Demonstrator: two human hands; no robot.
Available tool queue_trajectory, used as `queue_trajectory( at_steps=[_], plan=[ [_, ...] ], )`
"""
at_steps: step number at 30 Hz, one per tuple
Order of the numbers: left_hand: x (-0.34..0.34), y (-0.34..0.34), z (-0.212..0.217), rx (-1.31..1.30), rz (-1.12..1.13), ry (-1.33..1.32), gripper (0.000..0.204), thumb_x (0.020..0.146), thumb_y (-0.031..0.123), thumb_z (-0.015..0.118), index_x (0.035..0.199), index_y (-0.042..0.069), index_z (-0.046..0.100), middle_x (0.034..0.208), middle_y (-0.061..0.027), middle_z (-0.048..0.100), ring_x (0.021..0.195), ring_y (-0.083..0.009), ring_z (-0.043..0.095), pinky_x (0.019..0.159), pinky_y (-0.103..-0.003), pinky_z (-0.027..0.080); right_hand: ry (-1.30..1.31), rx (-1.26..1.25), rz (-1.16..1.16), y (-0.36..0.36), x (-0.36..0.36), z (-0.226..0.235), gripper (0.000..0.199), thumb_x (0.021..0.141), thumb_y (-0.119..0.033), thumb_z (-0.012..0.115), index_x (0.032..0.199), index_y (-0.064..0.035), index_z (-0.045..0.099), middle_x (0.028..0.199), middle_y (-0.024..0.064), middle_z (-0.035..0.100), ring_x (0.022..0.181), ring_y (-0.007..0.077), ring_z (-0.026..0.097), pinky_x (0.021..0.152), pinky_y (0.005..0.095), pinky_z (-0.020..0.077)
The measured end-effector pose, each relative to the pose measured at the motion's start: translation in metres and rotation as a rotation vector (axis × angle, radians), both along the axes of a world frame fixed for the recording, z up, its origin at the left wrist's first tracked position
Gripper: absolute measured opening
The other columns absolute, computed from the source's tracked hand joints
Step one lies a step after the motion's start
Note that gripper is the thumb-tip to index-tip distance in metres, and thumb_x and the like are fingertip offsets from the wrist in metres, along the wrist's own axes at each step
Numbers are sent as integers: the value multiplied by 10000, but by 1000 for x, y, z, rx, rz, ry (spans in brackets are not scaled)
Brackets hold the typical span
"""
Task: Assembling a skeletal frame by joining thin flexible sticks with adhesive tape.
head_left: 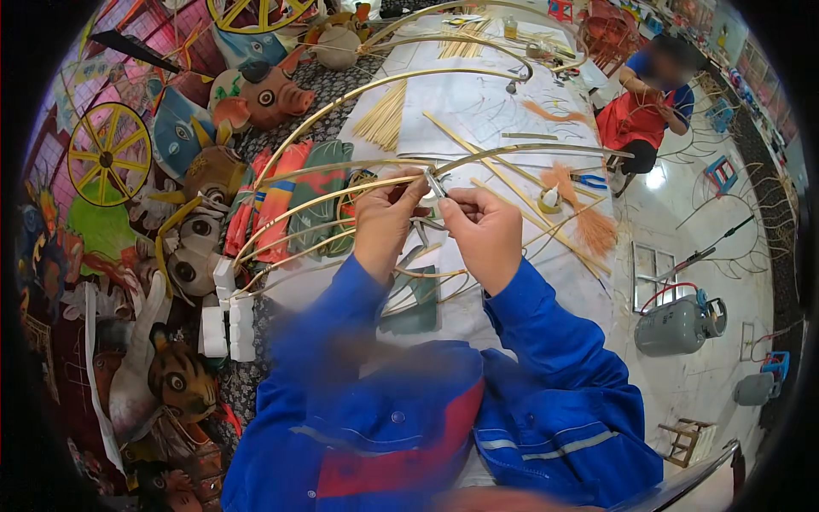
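Above the white worktable, both hands meet at a joint in a frame of bent bamboo strips.

Left hand: fingers closed, pinching the bamboo strip where two curved pieces cross. Judged to be steadying the joint so it cannot spring apart.

Right hand: clenched around a small metal tool, seemingly pliers or cutters; the tip points up and left, touching the joint just beside the left fingertips. The exact kind of tool is too small to tell.

Both forearms, in blue sleeves, come up from the lower edge; elbows are drawn in, which keeps the work close and centred.

Surroundings:
- Loose bundle of thin bamboo sticks on the table, beyond the hands, within reach.
- Roll of tape and blue-handled pliers to the right of the frame.
- Orange fibre tuft lying near the table's right edge.
- Painted animal masks at left, among them a pink pig head and a tiger head.
- Yellow spoked wheel far left.
- Grey gas cylinder on the floor, right.
- Another person in a red apron sits well apart, upper right, busy with own hands.
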State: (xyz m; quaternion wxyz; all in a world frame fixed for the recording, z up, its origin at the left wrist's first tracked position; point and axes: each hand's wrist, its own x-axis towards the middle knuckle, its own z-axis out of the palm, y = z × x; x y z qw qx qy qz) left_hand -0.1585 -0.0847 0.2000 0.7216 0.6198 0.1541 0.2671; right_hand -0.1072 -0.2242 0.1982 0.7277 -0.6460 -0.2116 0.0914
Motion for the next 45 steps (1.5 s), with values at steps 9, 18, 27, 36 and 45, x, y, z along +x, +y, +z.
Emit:
queue_trajectory(
  at_steps=[9, 18, 27, 36, 45],
  plan=[
    [-2, -2, 8, 96, -11, 57, 281, 937, 193, 696, 1125, -13, 665, 972, -69, 693, 853, -123, 651, 707, -267, 546, -23, 94, 38, -5, -1, 5, 324, 846, -202, 783, 994, 71, 691, 786, 112, 722, 699, 106, 677, 650, 251, 544],
    [-17, 18, 8, 117, -141, 95, 209, 963, 184, 662, 1137, 67, 656, 968, 11, 681, 817, -62, 616, 676, -225, 501, -257, 137, -244, -88, 86, 39, 356, 905, -146, 716, 1171, 56, 592, 911, 79, 660, 690, 81, 596, 564, 208, 467],
    [-14, 15, 5, 148, -208, 53, 202, 939, 103, 673, 1131, 41, 659, 976, -2, 680, 837, -69, 608, 694, -226, 485, -75, 319, 221, -94, 97, 92, 524, 879, -165, 731, 1312, 33, 514, 1177, 132, 619, 861, 177, 661, 686, 263, 509],
    [-13, 5, 8, 120, -209, 6, 217, 945, 118, 677, 1141, 24, 663, 983, -28, 699, 815, -74, 629, 697, -219, 484, -230, 184, 260, -97, 108, 71, 242, 898, -153, 736, 1048, 28, 681, 909, 80, 694, 821, 123, 639, 719, 267, 508],
    [-13, 14, -2, 68, -156, 25, 235, 948, 105, 671, 1161, 8, 648, 1018, -55, 703, 854, -103, 671, 721, -226, 524, -295, -84, 445, -99, 118, 44, 208, 923, -135, 697, 1039, 38, 696, 944, 58, 703, 886, 103, 639, 806, 257, 520]
  ],
)
